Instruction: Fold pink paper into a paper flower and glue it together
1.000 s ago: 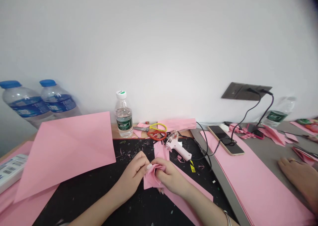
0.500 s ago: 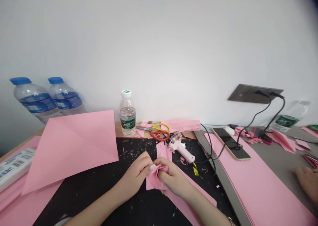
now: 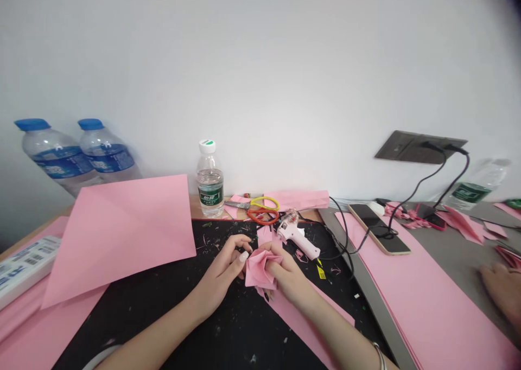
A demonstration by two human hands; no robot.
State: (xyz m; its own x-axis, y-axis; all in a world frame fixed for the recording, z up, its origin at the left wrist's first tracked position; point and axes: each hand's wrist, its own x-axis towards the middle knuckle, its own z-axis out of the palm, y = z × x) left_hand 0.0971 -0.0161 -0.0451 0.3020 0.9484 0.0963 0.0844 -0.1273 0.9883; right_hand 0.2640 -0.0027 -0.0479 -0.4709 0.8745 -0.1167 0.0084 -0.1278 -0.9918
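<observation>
A folded piece of pink paper (image 3: 257, 269), with pleats opening at its top like a small flower, is held up over the black mat (image 3: 171, 310). My right hand (image 3: 287, 275) grips it from the right, the thumb pressed into its folds. Just left of it is my left hand (image 3: 226, 269), fingers bent and apart, with the thumb tip close to the paper's edge; whether it touches is unclear. Beneath the hands lies a long pink paper strip (image 3: 315, 310). A pale pink glue gun (image 3: 299, 240) rests beyond my right hand.
Scissors (image 3: 260, 210) and a small water bottle (image 3: 210, 188) stand near the wall. A large pink sheet (image 3: 130, 234) lies left, near a white box (image 3: 28, 264). At right are a phone (image 3: 380, 231), cables, stacked pink sheets (image 3: 439, 299) and another person's hand (image 3: 502, 288).
My left hand has loosened and drawn slightly left from the folded paper. The paper, still in my right hand, is raised a little and shows its pleats more openly.
</observation>
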